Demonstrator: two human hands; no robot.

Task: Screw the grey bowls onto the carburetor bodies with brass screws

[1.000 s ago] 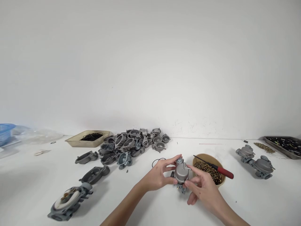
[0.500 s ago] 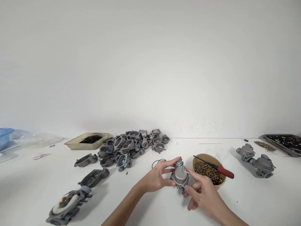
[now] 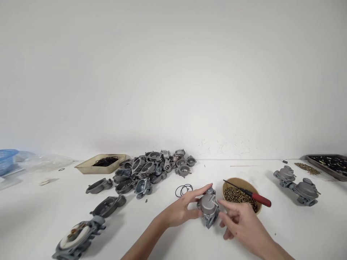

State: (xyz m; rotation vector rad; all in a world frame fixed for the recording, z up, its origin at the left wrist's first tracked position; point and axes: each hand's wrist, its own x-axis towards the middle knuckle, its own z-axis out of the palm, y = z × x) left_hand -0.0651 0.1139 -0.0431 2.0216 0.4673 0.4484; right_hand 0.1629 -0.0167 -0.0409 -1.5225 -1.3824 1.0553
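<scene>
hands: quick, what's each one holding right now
Left hand: closed on the grey carburetor.
Right hand: fingertips on the carburetor's right side; whether it grips cannot be told.

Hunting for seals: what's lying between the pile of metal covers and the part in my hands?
Head view: a few black rings lie on the table between the pile and the metal part.
</scene>
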